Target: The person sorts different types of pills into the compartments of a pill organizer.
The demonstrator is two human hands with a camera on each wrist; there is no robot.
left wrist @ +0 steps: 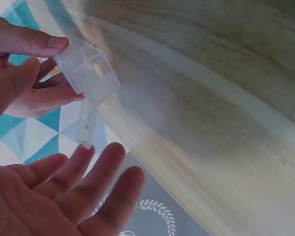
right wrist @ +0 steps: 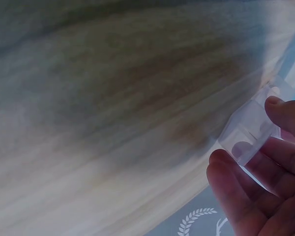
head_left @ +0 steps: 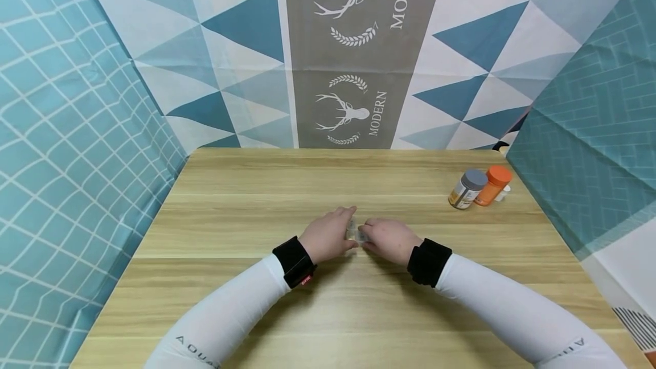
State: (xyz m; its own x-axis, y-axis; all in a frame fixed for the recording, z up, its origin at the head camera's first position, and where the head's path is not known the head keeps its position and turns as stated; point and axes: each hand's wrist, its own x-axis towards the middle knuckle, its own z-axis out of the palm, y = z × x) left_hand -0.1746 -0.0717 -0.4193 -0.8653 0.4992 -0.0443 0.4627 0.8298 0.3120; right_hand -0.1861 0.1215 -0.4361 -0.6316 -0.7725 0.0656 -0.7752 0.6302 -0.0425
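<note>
A small clear plastic pill box (left wrist: 96, 73) is held between thumb and fingers of my right hand (head_left: 392, 241), just above the table. One pale tablet (left wrist: 99, 68) shows inside it in the left wrist view, and a round tablet (right wrist: 242, 149) sits in a compartment in the right wrist view. A flap-like lid (left wrist: 86, 127) with small printed marks stands raised on the box. My left hand (head_left: 326, 237) is on the box's other side, fingers extended, with one fingertip at or very near the lid's end. Whether it touches is hard to tell.
At the table's back right stand a grey-capped bottle (head_left: 468, 189), an orange bottle (head_left: 493, 185) and a small white-capped container (head_left: 503, 193). The wooden table (head_left: 230, 209) meets patterned cloth (head_left: 246, 73) at its back and sides.
</note>
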